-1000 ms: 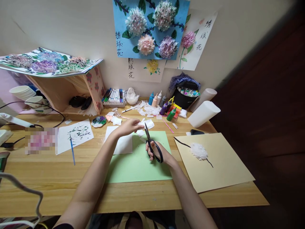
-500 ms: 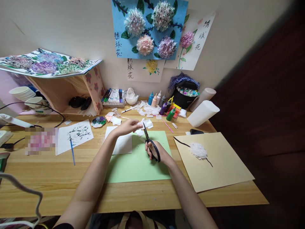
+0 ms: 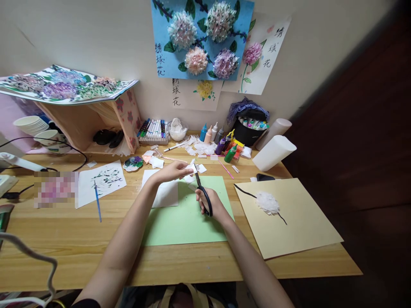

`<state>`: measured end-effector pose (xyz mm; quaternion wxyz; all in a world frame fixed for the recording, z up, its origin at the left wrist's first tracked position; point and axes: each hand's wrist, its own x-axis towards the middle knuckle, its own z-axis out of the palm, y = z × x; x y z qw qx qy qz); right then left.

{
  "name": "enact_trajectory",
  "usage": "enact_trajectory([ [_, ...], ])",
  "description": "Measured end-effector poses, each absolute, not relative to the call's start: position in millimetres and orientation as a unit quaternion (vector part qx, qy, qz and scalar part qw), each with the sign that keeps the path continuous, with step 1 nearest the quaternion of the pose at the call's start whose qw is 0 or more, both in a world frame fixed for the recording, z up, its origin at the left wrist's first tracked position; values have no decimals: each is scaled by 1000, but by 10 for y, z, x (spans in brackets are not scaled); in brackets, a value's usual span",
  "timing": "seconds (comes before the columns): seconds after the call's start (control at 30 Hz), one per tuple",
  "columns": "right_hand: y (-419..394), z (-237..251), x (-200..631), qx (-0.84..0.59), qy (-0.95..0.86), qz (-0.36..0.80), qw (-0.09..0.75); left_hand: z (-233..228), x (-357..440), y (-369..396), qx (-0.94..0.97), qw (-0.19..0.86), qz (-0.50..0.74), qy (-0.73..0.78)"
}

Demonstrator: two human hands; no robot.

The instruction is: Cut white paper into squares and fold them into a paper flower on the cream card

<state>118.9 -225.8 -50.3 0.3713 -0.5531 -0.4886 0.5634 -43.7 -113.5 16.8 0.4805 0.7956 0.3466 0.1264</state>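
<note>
A small piece of white paper (image 3: 192, 168) is pinched in my left hand (image 3: 173, 171), above the far edge of the green sheet (image 3: 184, 231). My right hand (image 3: 208, 203) is closed round the handles of a pair of black scissors (image 3: 202, 188). Their blades point away from me and meet the right side of the white paper. Under my left forearm a larger white sheet (image 3: 167, 194) lies partly over the green one. Loose white paper scraps (image 3: 201, 168) lie just beyond the blades.
To the right, a tan sheet (image 3: 298, 226) bears a white paper flower (image 3: 268, 203). Paint bottles (image 3: 231, 153), more scraps and a marker box (image 3: 153, 130) line the back. On the left are a paint palette (image 3: 133, 163) and a blue brush (image 3: 97, 201) on a painted sheet.
The scissors have turned slightly, and their blades now lie against the paper, which shows more above my left fingertips. Both hands stay in nearly the same place.
</note>
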Motion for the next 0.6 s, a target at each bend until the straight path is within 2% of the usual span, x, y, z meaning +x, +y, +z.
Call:
enact_trajectory([
  [0.2, -2231, -525, 1197, -546, -458, 589, 382, 131, -420, -1131, 783, 493, 92, 367],
  [0.33, -2213, -442, 1220, -500, -417, 654, 386, 117, -426, -1126, 790, 510, 62, 334],
  [0.43, -2186, -395, 1216, -478, -362, 678, 425, 104, -390, -1149, 802, 512, 18, 309],
  [0.6, -2116, -455, 1231, -492, -340, 621, 506, 88, -306, -1211, 807, 506, -29, 303],
])
